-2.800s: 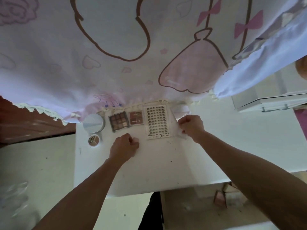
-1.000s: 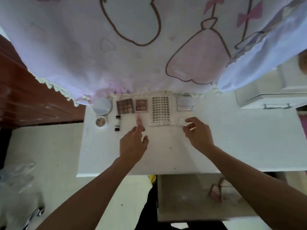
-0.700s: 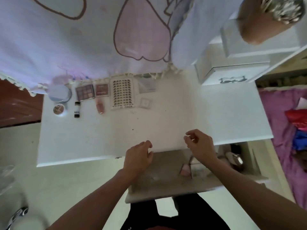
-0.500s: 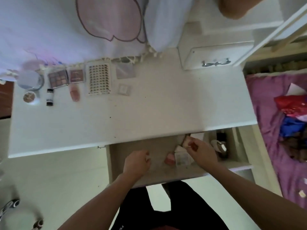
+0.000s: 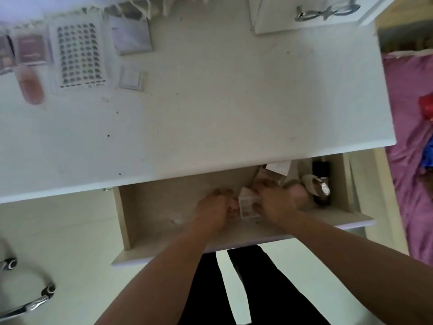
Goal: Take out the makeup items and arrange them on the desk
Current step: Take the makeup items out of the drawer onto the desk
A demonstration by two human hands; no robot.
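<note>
Makeup box (image 5: pixel 248 205), small and clear, sits in the open drawer (image 5: pixel 164 207) below the table (image 5: pixel 210 113), long axis front-to-back. Right grip (image 5: pixel 277 205) curls round it; left grip (image 5: pixel 213 208) crowds its other side, hold unclear.

I look straight down on a white desk (image 5: pixel 234 118) whose top carries a few dark specks. Its drawer (image 5: pixel 159 207) stands pulled out toward me, pale beige inside and dimmer than the bright top. At the desk's far right corner sits a small white cabinet (image 5: pixel 276 22) with a curly metal handle (image 5: pixel 325 11). The fringe of a pale cloth (image 5: pixel 145 5) lies along the far edge. To my right, close beside the desk, is a bed with a crumpled purple sheet (image 5: pixel 412 102). The floor (image 5: pixel 58 235) under me is pale and smooth, and a bent chrome tube (image 5: pixel 30 306) shows at my lower left. The light is soft and even.
</note>
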